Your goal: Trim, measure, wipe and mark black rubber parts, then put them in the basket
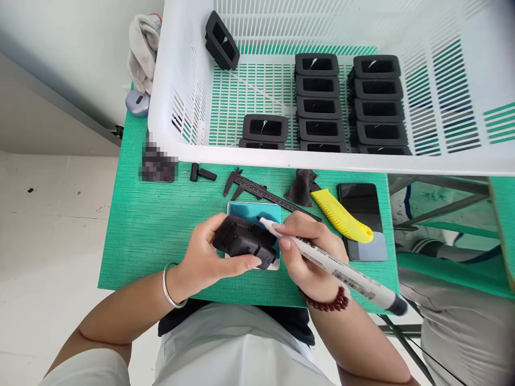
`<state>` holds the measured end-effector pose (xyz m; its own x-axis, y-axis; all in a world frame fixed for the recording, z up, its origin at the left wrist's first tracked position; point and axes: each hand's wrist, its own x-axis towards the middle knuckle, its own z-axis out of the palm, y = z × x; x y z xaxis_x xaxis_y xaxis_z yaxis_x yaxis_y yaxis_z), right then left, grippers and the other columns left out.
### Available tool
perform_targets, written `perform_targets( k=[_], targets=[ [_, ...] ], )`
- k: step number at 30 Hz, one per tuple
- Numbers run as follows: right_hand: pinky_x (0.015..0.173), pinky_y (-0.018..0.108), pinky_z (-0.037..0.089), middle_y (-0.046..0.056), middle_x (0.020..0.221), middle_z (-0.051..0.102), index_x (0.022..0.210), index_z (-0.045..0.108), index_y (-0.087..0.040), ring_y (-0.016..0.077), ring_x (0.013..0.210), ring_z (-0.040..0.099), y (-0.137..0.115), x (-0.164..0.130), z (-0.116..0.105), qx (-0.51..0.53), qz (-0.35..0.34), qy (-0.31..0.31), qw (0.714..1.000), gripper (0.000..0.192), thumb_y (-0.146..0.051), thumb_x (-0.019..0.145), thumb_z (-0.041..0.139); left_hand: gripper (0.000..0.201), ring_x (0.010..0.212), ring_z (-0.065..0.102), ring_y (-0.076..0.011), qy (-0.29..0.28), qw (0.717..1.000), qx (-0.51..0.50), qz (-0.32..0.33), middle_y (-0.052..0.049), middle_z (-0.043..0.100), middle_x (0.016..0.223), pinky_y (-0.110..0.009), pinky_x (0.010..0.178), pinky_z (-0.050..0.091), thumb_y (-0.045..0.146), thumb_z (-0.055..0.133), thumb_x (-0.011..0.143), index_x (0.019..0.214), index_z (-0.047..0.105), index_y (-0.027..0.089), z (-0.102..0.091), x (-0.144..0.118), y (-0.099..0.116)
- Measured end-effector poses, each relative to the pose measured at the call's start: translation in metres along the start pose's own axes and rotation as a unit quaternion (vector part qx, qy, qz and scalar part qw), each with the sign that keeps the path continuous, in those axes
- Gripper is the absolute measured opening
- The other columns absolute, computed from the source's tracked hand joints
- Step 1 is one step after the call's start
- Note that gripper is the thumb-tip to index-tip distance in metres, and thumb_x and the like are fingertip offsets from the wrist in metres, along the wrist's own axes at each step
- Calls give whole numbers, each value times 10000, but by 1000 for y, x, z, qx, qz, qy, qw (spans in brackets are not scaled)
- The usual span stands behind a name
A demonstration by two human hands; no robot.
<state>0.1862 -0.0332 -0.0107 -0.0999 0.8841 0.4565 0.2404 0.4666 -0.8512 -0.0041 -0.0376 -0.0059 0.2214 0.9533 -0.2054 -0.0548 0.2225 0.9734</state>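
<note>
Left hand (205, 260) grips a black part (243, 241) — right hand (308, 252) pinches a marker (333, 265), tip seemingly touching it.

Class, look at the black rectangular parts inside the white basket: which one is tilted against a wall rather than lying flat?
The lone black part in the white basket's far left corner: it leans against the wall, while the others lie flat in stacks.

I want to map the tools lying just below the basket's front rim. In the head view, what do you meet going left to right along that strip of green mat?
Small black clip → black caliper → dark crumpled scrap → yellow utility knife → black phone.
</note>
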Motion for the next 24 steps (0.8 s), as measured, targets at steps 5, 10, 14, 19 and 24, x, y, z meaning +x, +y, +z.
perform_targets(
  k=[5, 10, 14, 19, 24],
  targets=[
    [464, 280, 371, -20, 656, 566, 955, 631, -229, 110, 522, 459, 5, -3, 0, -1, 6, 50, 999, 83, -190, 889, 599, 345, 600, 482, -78, 19, 1000, -13, -13, 32, 569, 673, -175, 512, 399, 339, 874, 607, 796, 630, 185, 0, 0, 0],
    [451, 277, 350, -37, 595, 498, 938, 635, -222, 108, 497, 454, 3, -1, -1, -13, -14, 111, 994, 63, -237, 919, 577, 345, 645, 522, -77, 67, 994, -87, 0, 37, 560, 713, -172, 567, 460, 272, 879, 615, 806, 603, 190, 2, 3, -1],
    [451, 276, 359, -39, 588, 490, 933, 632, -232, 116, 503, 472, 0, -1, -3, -39, -3, 133, 990, 62, -247, 925, 572, 335, 738, 584, -103, 88, 988, -129, 16, 11, 614, 810, -206, 655, 512, 287, 856, 667, 884, 616, 198, 2, 5, -4],
    [433, 270, 369, -34, 613, 536, 941, 628, -239, 111, 493, 469, 3, -6, 0, -18, 1, 110, 994, 49, -234, 902, 599, 350, 736, 563, -103, 92, 989, -118, 10, 17, 585, 794, -211, 650, 496, 312, 855, 667, 866, 592, 196, 1, 6, -6],
    [434, 276, 372, -37, 601, 536, 933, 630, -236, 111, 478, 459, 3, -6, 3, -21, -2, 101, 995, 64, -203, 887, 600, 387, 721, 551, -115, 94, 991, -98, -1, 18, 568, 783, -234, 634, 492, 370, 853, 658, 855, 566, 200, 2, 5, -5]
  ],
)
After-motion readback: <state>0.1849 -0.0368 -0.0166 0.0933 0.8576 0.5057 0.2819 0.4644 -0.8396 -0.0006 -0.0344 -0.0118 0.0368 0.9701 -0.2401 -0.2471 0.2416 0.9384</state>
